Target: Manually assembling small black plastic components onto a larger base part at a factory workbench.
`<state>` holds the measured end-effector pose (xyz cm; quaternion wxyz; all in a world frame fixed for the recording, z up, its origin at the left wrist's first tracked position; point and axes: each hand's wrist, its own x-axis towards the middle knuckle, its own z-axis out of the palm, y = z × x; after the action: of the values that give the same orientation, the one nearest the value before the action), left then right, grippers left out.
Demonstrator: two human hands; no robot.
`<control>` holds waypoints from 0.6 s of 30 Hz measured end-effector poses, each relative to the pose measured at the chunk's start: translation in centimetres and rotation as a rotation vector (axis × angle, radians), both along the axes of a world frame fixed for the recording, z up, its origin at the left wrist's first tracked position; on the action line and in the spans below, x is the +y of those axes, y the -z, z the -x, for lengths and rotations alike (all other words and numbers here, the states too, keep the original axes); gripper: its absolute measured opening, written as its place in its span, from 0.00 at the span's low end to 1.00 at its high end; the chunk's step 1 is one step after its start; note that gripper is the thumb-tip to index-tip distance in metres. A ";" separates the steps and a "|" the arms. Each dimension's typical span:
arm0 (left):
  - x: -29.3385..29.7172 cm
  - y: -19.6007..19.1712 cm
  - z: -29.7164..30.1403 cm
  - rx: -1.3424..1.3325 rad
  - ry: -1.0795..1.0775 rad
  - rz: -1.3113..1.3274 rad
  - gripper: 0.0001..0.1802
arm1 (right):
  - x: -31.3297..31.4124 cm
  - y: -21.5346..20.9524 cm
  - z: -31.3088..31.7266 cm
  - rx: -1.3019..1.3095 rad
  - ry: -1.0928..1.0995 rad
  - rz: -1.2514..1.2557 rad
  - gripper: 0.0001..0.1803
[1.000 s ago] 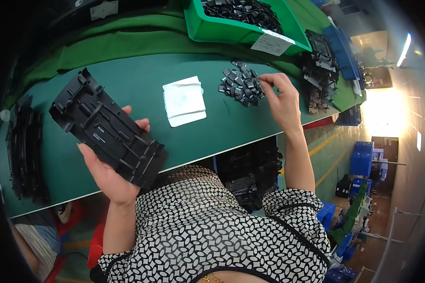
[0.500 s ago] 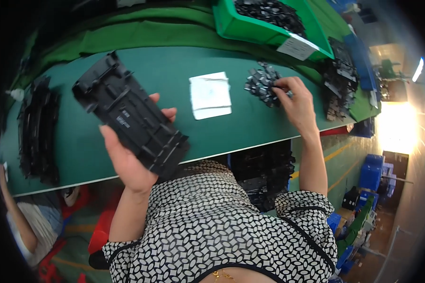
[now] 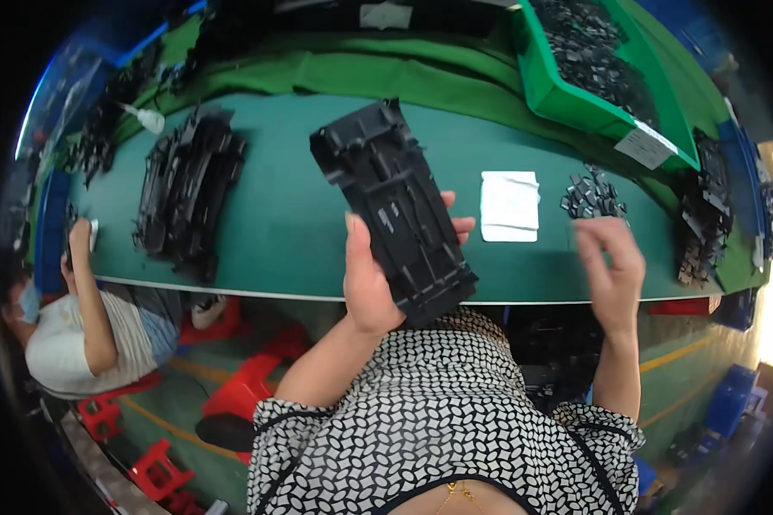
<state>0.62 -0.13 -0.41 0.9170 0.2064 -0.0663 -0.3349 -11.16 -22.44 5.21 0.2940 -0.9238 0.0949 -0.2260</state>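
My left hand (image 3: 371,287) holds a long black plastic housing (image 3: 397,215) tilted above the table, its ribbed side facing up. The thumb lies along the near-left edge and fingertips show past the right edge. My right hand (image 3: 614,270) is just in front of a heap of small dark clip-like pieces (image 3: 594,193). Its thumb and forefinger curl together in a pinch, blurred by motion, and anything between them is too small to make out. Between the housing and the heap lies a folded white cloth or paper (image 3: 509,206).
Several black housings (image 3: 189,193) stand stacked at left on the green table (image 3: 275,172). A green bin (image 3: 605,107) of small dark parts sits at the back right, near more black parts (image 3: 704,215). Another person (image 3: 94,343) sits at far left; red stools (image 3: 258,378) stand below the table.
The view has swung left, bringing the other person more into sight. My right hand has drawn back from the heap toward me. My left hand still holds the housing, now more upright in view.
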 end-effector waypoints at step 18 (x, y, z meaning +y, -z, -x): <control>-2.0 -1.5 3.2 -0.092 0.101 -0.135 0.37 | 1.3 0.2 2.2 0.103 -0.171 -1.146 0.11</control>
<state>-2.54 -2.14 1.13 0.8788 0.2793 -0.0958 -0.3748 -13.31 -21.15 4.98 0.7593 -0.6314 0.1416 -0.0687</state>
